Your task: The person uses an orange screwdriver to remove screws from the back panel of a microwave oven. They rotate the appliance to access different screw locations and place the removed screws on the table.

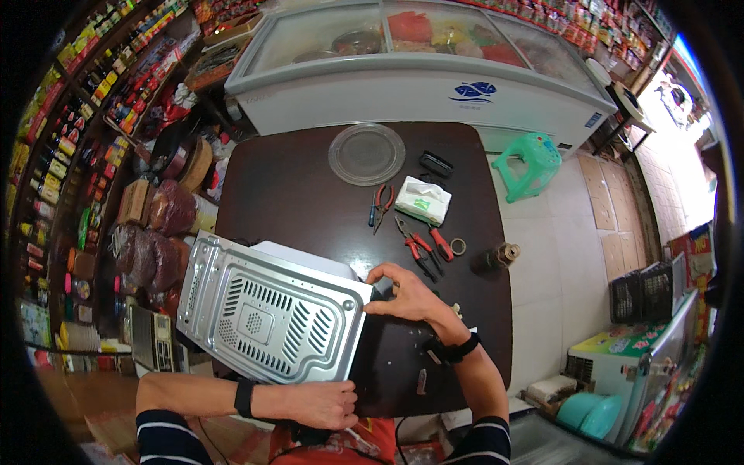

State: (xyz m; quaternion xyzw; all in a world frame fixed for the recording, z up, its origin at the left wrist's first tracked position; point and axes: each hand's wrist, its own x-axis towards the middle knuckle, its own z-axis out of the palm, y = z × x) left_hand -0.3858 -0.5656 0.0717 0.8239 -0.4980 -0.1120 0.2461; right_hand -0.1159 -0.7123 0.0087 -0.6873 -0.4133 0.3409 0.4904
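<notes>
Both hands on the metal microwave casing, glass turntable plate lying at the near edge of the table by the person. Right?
Not quite. Both hands, left hand and right hand, are on the metal microwave casing, but the glass turntable plate lies at the far end of the table, next to the chest freezer. The head view shows it.

1. Microwave [267, 314] is lying tilted on the dark table, its silver vented metal panel facing up.
2. It's sitting at the table's near-left edge, its white side showing behind.
</notes>
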